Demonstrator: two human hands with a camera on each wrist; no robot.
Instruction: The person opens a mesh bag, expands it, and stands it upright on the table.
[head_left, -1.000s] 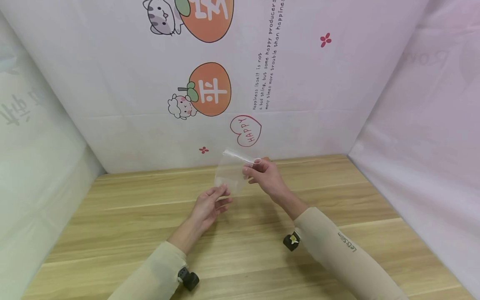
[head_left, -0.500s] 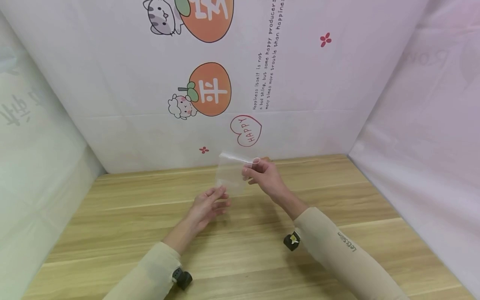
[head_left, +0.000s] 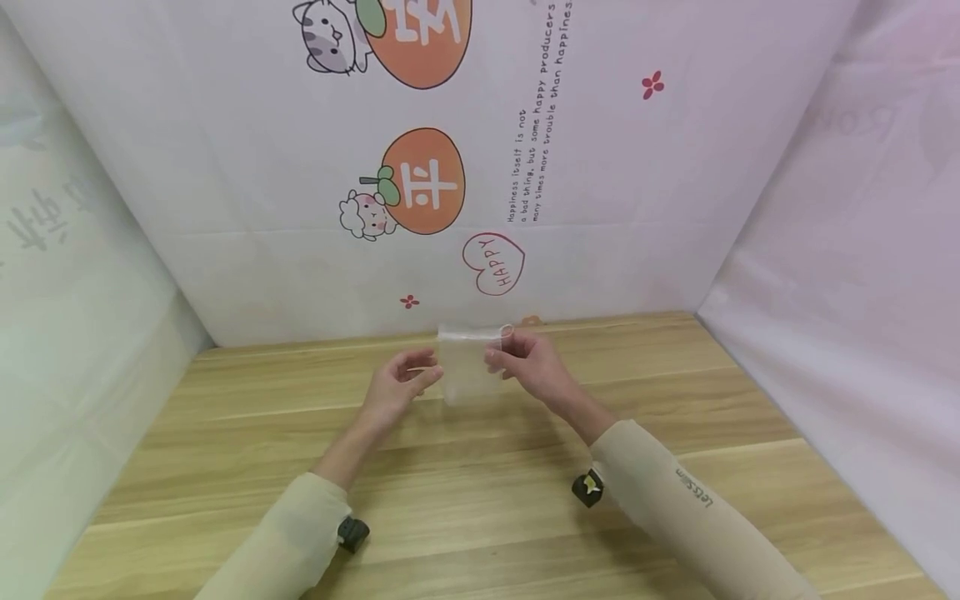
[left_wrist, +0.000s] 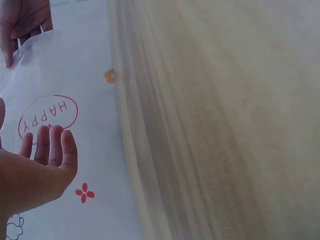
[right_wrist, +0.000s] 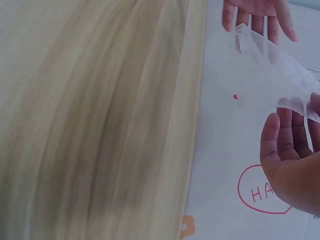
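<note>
A clear plastic bag hangs upright over the table, with a folded band along its top edge. My right hand pinches its right edge near the top corner. In the right wrist view the bag stretches out from the right hand's thumb and fingers. My left hand is beside the bag's left edge, its fingers loosely bent and apart. The left wrist view has this left hand with nothing visible in its fingers; its thumb is mostly cut off by the frame edge.
Beneath the hands is a wood-grain table. A white printed cloth stands behind its back edge, and pale cloth walls close both sides. A small black camera sits on each wrist.
My left hand has moved up from the bag's lower left corner and come off it. The bag's tilted top edge has become level and slightly lower. The right hand keeps its pinch.
</note>
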